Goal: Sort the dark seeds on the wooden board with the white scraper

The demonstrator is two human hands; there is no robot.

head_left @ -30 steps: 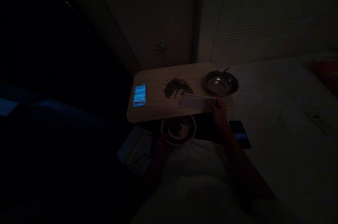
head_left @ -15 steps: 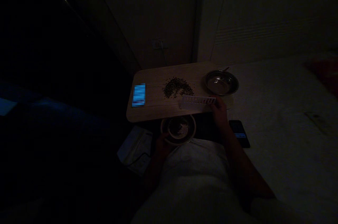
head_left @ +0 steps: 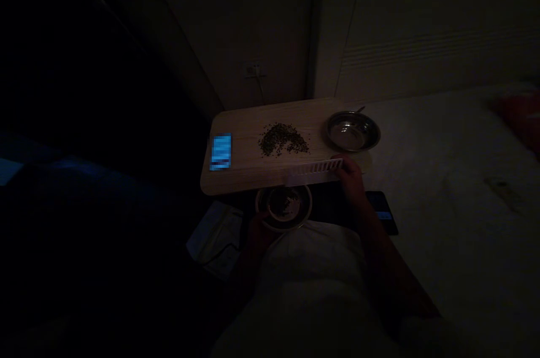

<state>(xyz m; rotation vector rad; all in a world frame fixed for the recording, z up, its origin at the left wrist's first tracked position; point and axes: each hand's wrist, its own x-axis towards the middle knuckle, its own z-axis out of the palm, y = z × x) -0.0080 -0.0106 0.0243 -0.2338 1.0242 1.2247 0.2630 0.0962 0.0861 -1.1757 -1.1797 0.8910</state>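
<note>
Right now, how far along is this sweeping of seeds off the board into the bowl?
Some seeds already lie in the small bowl, which the left hand holds under the near edge of the wooden board. The right hand holds a pale comb-like scraper at that edge. Most is left: the dark seed pile sits mid-board. The steel bowl looks empty.

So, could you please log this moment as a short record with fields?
Light: very dim
Right hand: grips white ruler-like strip lying along the near edge of wooden board
Left hand: holds small bowl just below the board's edge
On board: seed pile, lit phone
Beside board: steel bowl
</note>
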